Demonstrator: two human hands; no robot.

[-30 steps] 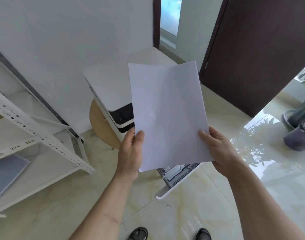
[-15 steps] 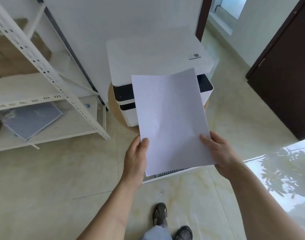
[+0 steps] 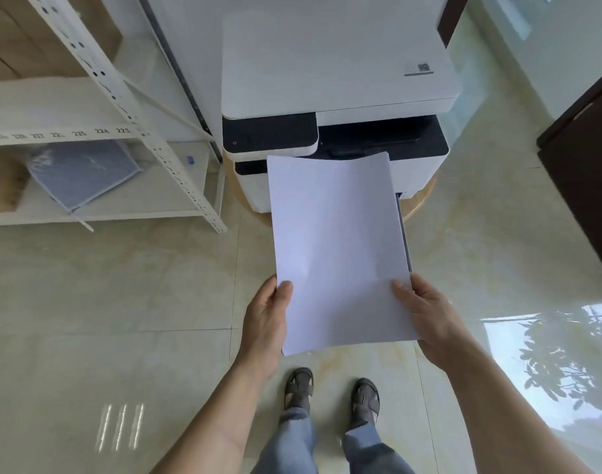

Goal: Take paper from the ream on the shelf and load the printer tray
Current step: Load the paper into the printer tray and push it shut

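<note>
I hold a thin stack of white paper (image 3: 337, 248) flat in front of me. My left hand (image 3: 267, 323) grips its near left edge and my right hand (image 3: 422, 313) grips its near right corner. The far edge of the paper reaches the front of the white and black printer (image 3: 337, 83), which stands on a round wooden stool. The pulled-out printer tray (image 3: 405, 234) shows only as a dark strip along the paper's right side; the rest is hidden beneath the sheets. The ream (image 3: 84, 172), in bluish wrapping, lies on the lower shelf to the left.
A white metal shelf rack (image 3: 122, 97) stands left of the printer, with cardboard boxes on its upper level. A dark door (image 3: 586, 172) is at the right. My two sandalled feet (image 3: 330, 391) stand on the glossy tiled floor just below the paper.
My view has tilted down and squared up to the printer. The paper has come lower and now lies over the pulled-out tray; both hands keep the same grip.
</note>
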